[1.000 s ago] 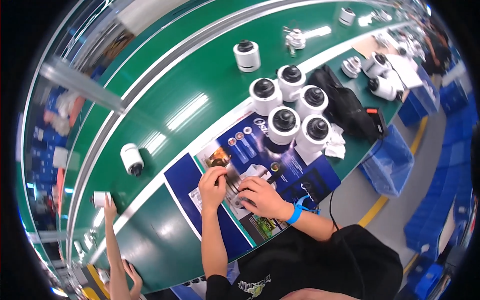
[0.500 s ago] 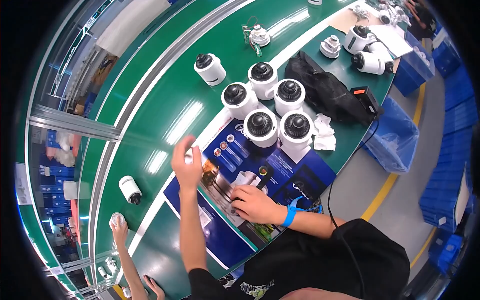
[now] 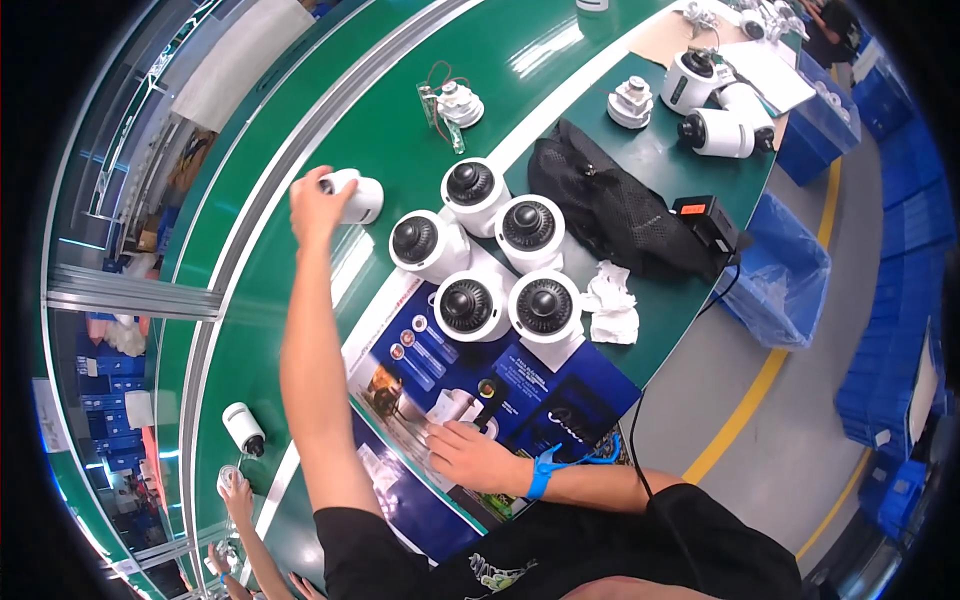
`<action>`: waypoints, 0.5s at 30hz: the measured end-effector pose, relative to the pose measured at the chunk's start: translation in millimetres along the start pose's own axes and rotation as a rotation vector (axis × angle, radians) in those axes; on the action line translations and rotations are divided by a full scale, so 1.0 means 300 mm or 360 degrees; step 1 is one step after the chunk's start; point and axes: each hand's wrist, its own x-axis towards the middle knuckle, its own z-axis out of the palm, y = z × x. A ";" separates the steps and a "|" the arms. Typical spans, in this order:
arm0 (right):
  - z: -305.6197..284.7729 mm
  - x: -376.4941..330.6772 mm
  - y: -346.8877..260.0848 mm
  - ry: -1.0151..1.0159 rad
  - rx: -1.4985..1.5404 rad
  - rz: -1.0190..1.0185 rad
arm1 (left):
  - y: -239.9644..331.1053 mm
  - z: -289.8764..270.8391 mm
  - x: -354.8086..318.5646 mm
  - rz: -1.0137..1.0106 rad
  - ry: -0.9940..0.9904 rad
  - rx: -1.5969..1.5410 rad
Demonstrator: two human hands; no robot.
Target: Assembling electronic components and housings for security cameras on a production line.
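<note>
My left hand (image 3: pixel 312 203) is stretched far out over the green conveyor belt and grips a white dome camera (image 3: pixel 355 196) lying on its side. My right hand (image 3: pixel 468 452) rests flat on a dark blue printed sheet (image 3: pixel 540 400) in front of me, fingers spread, beside a small black part (image 3: pixel 490 397); a blue strap is round its wrist. Several white dome cameras with black lenses stand in a cluster just beyond the sheet, the nearest two (image 3: pixel 467 303) (image 3: pixel 544 305) at its far edge.
A black mesh bag (image 3: pixel 612 212) and a crumpled white tissue (image 3: pixel 611 303) lie right of the cluster. A small circuit part (image 3: pixel 450 103) sits farther up the belt. Another white camera (image 3: pixel 242 428) lies at the left, near another person's hand (image 3: pixel 236 492). A blue bin (image 3: pixel 778 272) stands beside the bench.
My left hand lifted off the blue sheet, reached out across the belt and closed on the white camera there. My right hand stayed on the sheet.
</note>
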 end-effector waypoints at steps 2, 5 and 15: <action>-0.026 0.015 -0.012 0.0042 0.0175 -0.0055 | -0.142 -0.082 -0.050 -0.0123 0.0164 -0.0631; -0.015 0.005 0.033 0.0360 0.0703 0.0109 | -0.218 -0.185 -0.351 -0.0693 0.0017 -0.1786; -0.098 0.106 -0.096 0.0103 0.1639 0.0658 | -0.167 -0.417 -1.286 -0.0090 -0.0868 -0.2029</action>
